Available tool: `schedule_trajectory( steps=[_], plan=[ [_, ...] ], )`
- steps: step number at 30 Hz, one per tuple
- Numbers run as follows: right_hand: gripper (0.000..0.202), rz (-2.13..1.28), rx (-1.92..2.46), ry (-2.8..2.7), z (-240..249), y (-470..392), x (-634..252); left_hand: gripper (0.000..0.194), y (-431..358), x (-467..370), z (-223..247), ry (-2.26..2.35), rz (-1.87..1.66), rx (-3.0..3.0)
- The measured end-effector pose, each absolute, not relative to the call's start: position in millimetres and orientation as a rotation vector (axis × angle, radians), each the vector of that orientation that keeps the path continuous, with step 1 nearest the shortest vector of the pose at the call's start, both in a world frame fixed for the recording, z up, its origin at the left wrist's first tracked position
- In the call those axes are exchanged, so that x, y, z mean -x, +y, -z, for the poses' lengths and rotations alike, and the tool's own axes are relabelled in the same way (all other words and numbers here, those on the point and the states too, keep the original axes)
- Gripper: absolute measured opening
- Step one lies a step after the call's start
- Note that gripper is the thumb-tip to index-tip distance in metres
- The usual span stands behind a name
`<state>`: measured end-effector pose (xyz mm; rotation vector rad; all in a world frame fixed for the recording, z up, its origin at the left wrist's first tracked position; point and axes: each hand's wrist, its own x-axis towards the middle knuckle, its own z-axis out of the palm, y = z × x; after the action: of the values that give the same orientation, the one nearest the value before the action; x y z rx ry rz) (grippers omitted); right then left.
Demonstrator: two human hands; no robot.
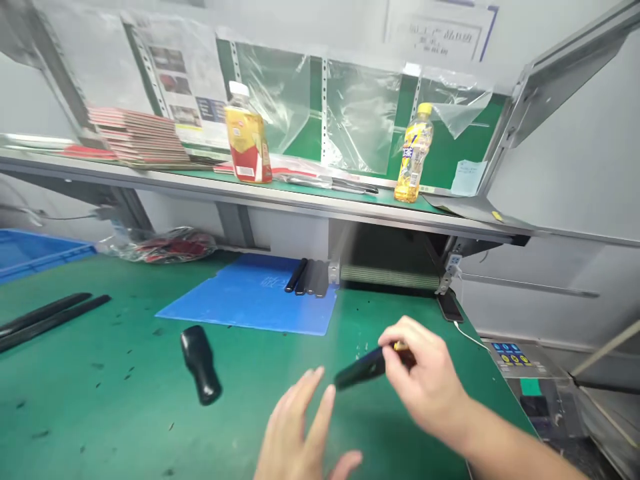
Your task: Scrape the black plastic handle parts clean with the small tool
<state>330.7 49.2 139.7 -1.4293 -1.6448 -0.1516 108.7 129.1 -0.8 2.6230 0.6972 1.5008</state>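
My right hand [417,373] grips a long black tool [361,369] between thumb and fingers, above the right part of the green table. A bit of yellow shows near my fingers, and the tool's exact kind is unclear. Close to the tool's far end is my left hand [303,430], its fingers spread and nothing in them; it appears apart from the tool. To its left, a glossy black handle-shaped piece [201,365], narrow in the middle, lies on the table.
Several black strips [306,277] lie on a blue sheet [245,300]. More long black strips [50,319] rest at the left, near a blue crate [40,253]. A phone [450,308] charges at right. Two bottles stand on the shelf [310,210]. Dark scraps dot the green table [125,407].
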Motion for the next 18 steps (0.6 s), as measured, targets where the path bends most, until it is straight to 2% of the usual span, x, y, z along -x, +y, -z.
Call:
schedule_trajectory(
  steps=[2, 5, 7, 9, 13, 18],
  plan=[
    [0.009, 0.015, 1.373, -1.498, -124, 22, -305, 0.078, 116, -125, -1, 0.615, -1.383, -2.554],
    [0.025, 0.031, 1.335, -1.347, -90, -1, -286, 0.064, 93, -133, 8, 0.510, -1.037, -2.098],
    [0.028, 0.013, 1.255, -1.450, -66, -6, -279, 0.068, 77, -131, 17, 0.428, -0.819, -1.593],
    [0.020, -0.046, 1.150, -1.606, -46, -6, -273, 0.077, 63, -127, 25, 0.357, -0.691, -1.185],
    [0.006, -0.099, 1.119, -1.679, -27, -2, -261, 0.082, 42, -116, 28, 0.321, -0.687, -0.921],
    [0.015, -0.082, 1.083, -1.717, -30, 6, -251, 0.072, 37, -90, 25, 0.268, -0.804, -1.145]
  ],
)
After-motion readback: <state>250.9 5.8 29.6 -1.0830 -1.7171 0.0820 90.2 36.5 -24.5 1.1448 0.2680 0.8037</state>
